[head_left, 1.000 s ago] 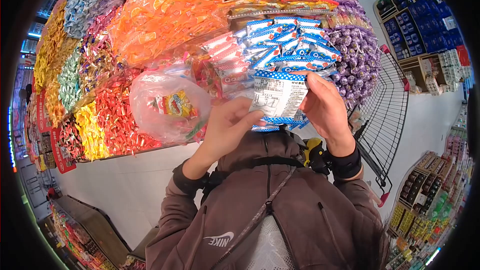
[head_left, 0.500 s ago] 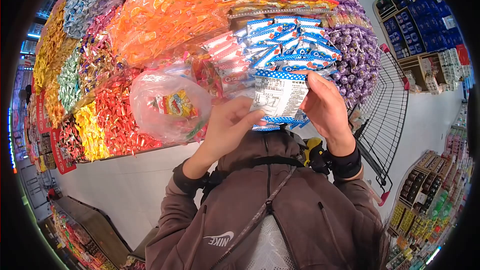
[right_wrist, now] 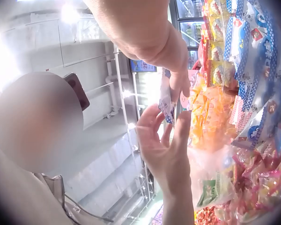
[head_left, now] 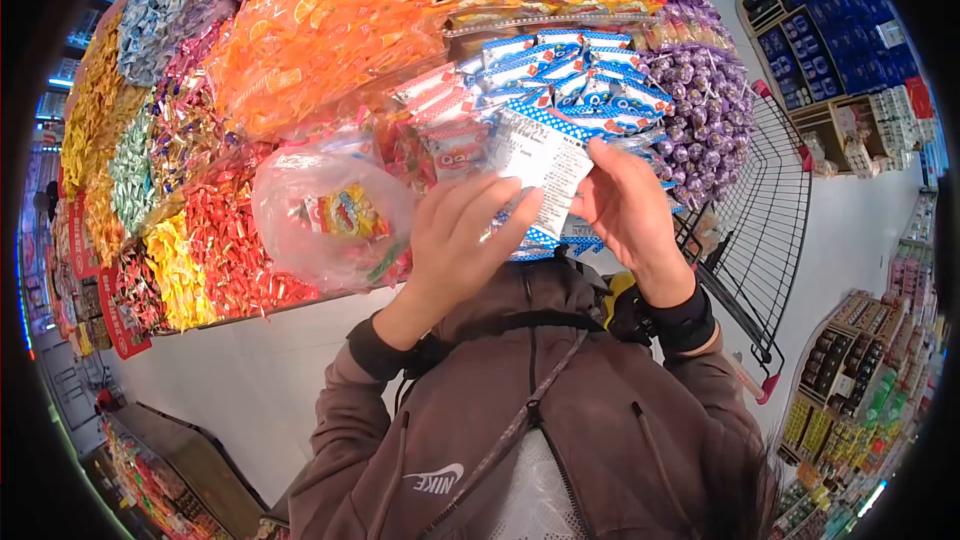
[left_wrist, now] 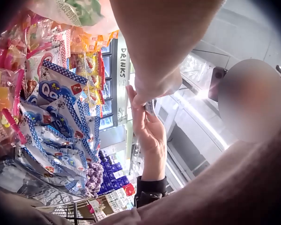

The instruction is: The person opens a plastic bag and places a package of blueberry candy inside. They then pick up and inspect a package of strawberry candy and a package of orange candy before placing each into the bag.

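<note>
A blue-and-white candy packet (head_left: 545, 165) is held up with its printed back facing the head camera, tilted. My right hand (head_left: 635, 225) pinches its right edge, the thumb near the upper corner. Over its lower left part lies my left hand (head_left: 460, 235). In the right wrist view the left hand (right_wrist: 166, 145) has its thumb and fingers spread apart on either side of the packet (right_wrist: 166, 101), seen edge-on. Behind the packet are similar blue-and-white candy packets (head_left: 570, 75), also large in the left wrist view. A clear plastic bag (head_left: 300, 235) containing a yellow packet lies left of my left hand.
Orange-wrapped candies (head_left: 320, 30), red-wrapped candies (head_left: 235, 240) and purple lollipops (head_left: 700, 130) fill the display around the packets. A wire shopping cart (head_left: 765, 225) stands at the right. Stocked shelves (head_left: 850, 30) line the aisle beyond it.
The packet has turned clockwise and tilted. My left hand has moved up, its fingers now over the printed face. The right hand has shifted slightly left and keeps hold of the edge.
</note>
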{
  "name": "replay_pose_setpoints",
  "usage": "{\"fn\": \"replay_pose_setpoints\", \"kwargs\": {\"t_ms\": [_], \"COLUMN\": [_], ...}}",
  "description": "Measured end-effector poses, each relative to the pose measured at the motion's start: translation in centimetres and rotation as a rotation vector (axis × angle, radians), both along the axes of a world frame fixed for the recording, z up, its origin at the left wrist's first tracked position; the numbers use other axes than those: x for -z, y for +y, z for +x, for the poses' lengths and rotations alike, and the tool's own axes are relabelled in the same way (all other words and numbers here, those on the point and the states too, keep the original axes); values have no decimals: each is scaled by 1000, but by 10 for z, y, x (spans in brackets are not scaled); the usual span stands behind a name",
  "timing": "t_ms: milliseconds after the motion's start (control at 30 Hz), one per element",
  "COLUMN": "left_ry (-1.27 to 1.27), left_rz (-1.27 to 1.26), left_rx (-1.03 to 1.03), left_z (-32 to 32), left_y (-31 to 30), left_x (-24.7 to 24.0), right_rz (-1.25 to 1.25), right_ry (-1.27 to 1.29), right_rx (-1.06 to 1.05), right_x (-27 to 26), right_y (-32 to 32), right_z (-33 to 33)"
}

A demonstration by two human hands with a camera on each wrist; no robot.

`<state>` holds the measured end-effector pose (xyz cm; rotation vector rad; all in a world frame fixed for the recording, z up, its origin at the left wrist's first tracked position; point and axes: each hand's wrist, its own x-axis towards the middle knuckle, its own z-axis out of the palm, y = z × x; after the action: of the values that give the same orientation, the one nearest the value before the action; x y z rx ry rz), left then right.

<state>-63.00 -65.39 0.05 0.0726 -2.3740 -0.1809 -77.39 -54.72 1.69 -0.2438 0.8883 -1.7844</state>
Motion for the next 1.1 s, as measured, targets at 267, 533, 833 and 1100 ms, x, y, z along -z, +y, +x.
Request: {"fn": "replay_pose_setpoints", "kwargs": {"t_ms": [267,533,833,1100], "left_ry": [226,82,-116,-101], "left_rz": [560,1697,1924,1957], "left_rx": [-50,84,167,291], "left_z": [-7,-6,14,21], "left_y": [-1,-3,-4,-2], "left_x": [11,5,5,3], "right_rz": [-31,120,196,164], "right_ry": [116,298,254,267], "right_rx": [102,28,-32,-69], "right_x": [5,8,12,19], "right_y": [-6,-1,1,3], "right_z": [4,-4,-5,-5]}}
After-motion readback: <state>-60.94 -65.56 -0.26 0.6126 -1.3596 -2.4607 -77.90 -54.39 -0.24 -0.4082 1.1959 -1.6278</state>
